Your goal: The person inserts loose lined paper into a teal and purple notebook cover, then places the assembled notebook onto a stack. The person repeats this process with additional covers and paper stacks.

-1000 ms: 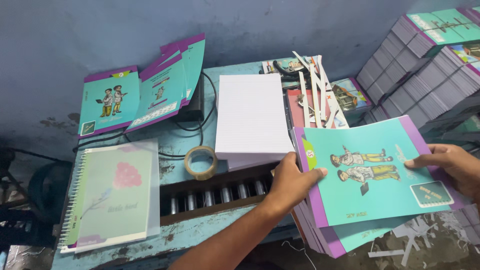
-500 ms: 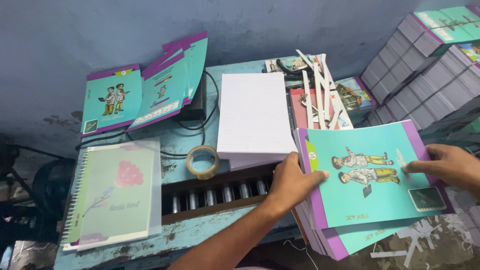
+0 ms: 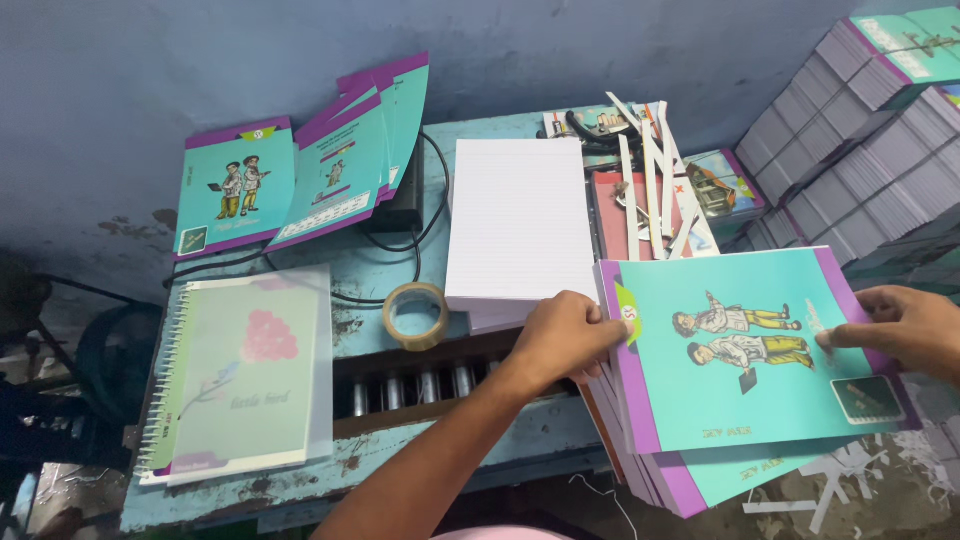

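My left hand (image 3: 566, 340) grips the left edge of the top teal and purple notebook cover (image 3: 745, 350), which shows two cartoon figures. My right hand (image 3: 895, 328) rests its fingers on that cover's right side. The cover lies on top of a fanned stack of similar covers (image 3: 690, 478) hanging off the table's right end. A thick stack of white lined paper (image 3: 520, 228) lies just left of the covers, close to my left hand.
A roll of clear tape (image 3: 416, 314) and a spiral-bound notebook (image 3: 240, 375) lie on the worn blue table (image 3: 370, 270). More teal covers (image 3: 300, 185) lean at the back left. White strips (image 3: 655, 180) lie behind; tall notebook stacks (image 3: 870, 150) stand at right.
Both hands have slid the top cover slightly right and squared it on the stack. The view has shifted a little.
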Demonstrator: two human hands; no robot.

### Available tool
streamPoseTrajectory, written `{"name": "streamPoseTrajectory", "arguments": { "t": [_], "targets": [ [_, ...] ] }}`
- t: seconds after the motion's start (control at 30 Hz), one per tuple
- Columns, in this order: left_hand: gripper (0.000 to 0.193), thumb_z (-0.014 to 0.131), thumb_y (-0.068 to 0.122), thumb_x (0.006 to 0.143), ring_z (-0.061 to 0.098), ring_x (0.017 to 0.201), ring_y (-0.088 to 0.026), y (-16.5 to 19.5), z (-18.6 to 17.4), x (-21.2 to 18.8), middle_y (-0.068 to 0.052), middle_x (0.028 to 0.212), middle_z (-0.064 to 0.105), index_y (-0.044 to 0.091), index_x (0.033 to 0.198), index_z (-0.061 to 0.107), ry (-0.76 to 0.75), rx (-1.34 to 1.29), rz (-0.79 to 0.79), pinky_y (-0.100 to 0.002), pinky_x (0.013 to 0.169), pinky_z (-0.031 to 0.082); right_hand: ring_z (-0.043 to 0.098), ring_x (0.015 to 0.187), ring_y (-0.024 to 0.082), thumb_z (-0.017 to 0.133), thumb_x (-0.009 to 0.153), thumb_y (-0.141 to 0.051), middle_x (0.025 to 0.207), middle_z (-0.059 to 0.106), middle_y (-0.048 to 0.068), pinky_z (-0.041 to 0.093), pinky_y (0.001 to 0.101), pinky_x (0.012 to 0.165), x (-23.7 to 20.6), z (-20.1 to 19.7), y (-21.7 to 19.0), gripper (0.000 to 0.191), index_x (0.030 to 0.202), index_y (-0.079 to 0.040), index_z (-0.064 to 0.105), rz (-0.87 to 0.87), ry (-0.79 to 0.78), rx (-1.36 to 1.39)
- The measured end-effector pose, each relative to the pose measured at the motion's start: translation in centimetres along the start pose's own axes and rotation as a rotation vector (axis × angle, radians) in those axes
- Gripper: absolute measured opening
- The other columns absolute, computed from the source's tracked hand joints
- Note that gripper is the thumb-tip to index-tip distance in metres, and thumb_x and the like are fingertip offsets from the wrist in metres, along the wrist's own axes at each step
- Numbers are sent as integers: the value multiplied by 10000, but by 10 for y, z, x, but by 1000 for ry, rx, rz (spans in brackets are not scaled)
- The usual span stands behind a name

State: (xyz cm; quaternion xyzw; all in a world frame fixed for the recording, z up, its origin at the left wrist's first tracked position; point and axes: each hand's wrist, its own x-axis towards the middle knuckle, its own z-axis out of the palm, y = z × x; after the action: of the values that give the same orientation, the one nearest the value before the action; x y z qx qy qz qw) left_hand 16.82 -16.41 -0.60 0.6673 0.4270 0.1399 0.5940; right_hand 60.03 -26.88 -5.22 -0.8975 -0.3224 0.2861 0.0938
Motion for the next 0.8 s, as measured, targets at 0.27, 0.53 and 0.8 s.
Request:
{"name": "streamPoseTrajectory", "arguments": {
  "t": [0.27,0.53,0.8],
  "targets": [
    [379,751,376,772,629,446,-162,-6,7,6,-77,499,636,60,587,650,114,146,112,-312,469,501,816,816,409,889,717,-208,1040,740,322,653,510,822,-6,-2,0,724,1316,107,631,-7,-12,83],
    [326,787,272,799,552,435,-145,-9,9,12,-74,520,610,26,623,667,94,-39,27,-323,415,420,791,786,431,821,779,-1,1004,730,353,655,575,766,-12,-15,-8,568,1285,111,588,70,-206,397],
    [224,761,155,818,589,497,-135,-6,37,5,-135,636,679,-26,707,689,24,-451,93,-257,485,483,783,813,536,784,833,-40,1002,697,375,628,677,785,22,-48,8,607,1390,35,554,86,-226,235]
  ]
}}
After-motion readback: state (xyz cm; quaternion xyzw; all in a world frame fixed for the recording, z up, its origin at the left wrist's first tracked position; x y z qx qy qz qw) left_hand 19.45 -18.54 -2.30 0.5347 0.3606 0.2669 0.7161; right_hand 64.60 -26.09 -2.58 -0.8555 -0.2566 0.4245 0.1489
